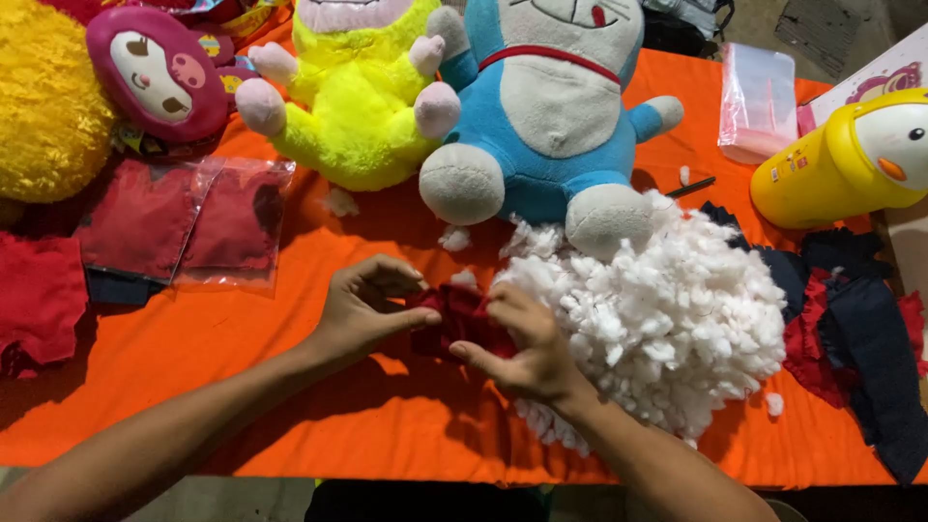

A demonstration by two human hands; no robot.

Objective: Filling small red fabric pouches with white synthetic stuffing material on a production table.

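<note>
My left hand [362, 309] and my right hand [522, 343] both grip a small dark red fabric piece [459, 319] between them, low over the orange tablecloth [290, 387]. The left thumb and fingers pinch its left edge; the right hand covers its right side. A big heap of white stuffing fibre [667, 319] lies right behind my right hand and touches it.
A blue and white plush toy [546, 106] and a yellow plush toy [362, 106] sit at the back. Clear plastic bags with red fabric [193, 227] lie left. A yellow penguin-shaped container [841, 159] stands right, with dark blue and red fabric scraps [851, 329] below it.
</note>
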